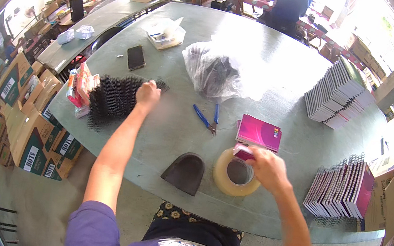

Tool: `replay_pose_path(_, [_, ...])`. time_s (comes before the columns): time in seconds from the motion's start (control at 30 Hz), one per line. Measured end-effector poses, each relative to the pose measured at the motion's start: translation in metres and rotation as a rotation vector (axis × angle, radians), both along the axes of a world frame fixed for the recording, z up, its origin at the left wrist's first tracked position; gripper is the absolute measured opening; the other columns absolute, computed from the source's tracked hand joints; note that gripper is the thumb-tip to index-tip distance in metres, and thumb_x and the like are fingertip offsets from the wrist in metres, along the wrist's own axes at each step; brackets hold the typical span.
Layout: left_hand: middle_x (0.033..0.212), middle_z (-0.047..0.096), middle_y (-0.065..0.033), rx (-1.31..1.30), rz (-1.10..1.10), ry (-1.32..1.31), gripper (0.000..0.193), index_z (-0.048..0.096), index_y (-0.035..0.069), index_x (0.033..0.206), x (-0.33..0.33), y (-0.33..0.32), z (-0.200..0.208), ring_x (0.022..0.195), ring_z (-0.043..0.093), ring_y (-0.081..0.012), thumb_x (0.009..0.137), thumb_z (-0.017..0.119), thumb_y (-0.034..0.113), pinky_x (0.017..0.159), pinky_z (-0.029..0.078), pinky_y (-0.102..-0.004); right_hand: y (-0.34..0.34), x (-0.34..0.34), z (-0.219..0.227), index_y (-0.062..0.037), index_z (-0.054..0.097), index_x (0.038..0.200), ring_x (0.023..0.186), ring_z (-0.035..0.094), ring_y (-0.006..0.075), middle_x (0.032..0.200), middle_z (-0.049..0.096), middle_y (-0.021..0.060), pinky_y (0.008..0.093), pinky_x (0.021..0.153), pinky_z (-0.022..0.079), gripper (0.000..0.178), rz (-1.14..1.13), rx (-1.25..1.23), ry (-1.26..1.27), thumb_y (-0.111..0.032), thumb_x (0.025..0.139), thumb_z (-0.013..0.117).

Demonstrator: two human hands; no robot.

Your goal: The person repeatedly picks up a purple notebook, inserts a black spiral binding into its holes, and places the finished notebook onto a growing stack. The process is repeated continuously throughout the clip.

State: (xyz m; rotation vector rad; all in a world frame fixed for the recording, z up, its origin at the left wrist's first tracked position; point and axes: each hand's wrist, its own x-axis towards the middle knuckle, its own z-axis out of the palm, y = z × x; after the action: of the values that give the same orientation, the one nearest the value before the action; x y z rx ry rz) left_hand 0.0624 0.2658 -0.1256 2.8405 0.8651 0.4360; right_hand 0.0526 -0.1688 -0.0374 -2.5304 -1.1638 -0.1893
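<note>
Tbl (165,133) holds blk coils (113,93), pliers (202,116), tape (221,177) & purp bklts (262,131).

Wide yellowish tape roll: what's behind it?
Beyond the roll, a small stack of purple rectangular booklets. The right hand and the small purple-and-white piece it holds cover part of the roll's far edge; whether roll and stack touch can't be seen.

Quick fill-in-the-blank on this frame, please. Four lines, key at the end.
1. The left hand is at a pile of coils that are ____ in colour.
2. The right hand holds a purple item beside a big ____ roll.
3. The pliers on the table have ____ handles.
4. The phone lies to the ____ of the plastic bag.

Missing words: black; tape; blue; left.
</note>
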Motion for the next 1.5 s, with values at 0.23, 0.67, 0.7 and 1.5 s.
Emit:
replay_pose_path(0.23, [0.094, 0.059, -0.024, -0.027, -0.298, -0.107, 0.023, 0.053, -0.002, 0.099, -0.021, -0.046, 0.067, 0.087, 0.061, -0.0405, 0.08, 0.059, 0.01, 0.077, 0.051, -0.0449, 0.015, 0.0, 0.022, -0.0077, 0.059, 0.098, 0.082, 0.063, 0.0332, 0.094, 0.065, 0.0126, 0.0421, 0.068, 0.049, 0.025, -0.047, -0.079, 0.128, -0.016, 0.076, 0.068])
replay_pose_path(0.67, [0.094, 0.062, -0.0205, -0.191, -0.754, 0.224, 0.042, 0.043, 0.013, 0.135, -0.082, -0.222, 0.076, 0.088, 0.063, -0.0355, 0.094, 0.044, 0.019, 0.074, 0.051, -0.0449, 0.055, -0.002, 0.018, -0.0002, 0.057, 0.083, 0.078, 0.064, 0.0352, 0.079, 0.064, 0.0185, 0.0445, 0.067, 0.048, 0.023, -0.053, -0.085, 0.198, -0.021, 0.079, 0.064])
replay_pose_path(0.7, [0.094, 0.062, -0.0204, -0.207, -0.764, 0.115, 0.039, 0.046, 0.012, 0.132, -0.082, -0.216, 0.073, 0.088, 0.062, -0.0356, 0.094, 0.045, 0.018, 0.075, 0.05, -0.0447, 0.053, -0.002, 0.018, -0.0002, 0.057, 0.083, 0.078, 0.064, 0.0353, 0.08, 0.064, 0.0185, 0.0444, 0.067, 0.048, 0.022, -0.046, -0.072, 0.208, -0.021, 0.079, 0.064])
replay_pose_path(1.5, [0.08, 0.065, -0.0159, -0.688, -0.75, -0.36, 0.019, 0.063, -0.002, 0.095, -0.103, -0.227, 0.086, 0.065, 0.061, -0.0212, 0.088, 0.061, 0.016, 0.061, 0.048, -0.0309, 0.046, -0.018, 0.015, -0.005, 0.058, 0.087, 0.076, 0.064, 0.0309, 0.079, 0.065, 0.0128, 0.0419, 0.063, 0.049, 0.018, -0.051, 0.034, 0.149, -0.022, 0.085, 0.059])
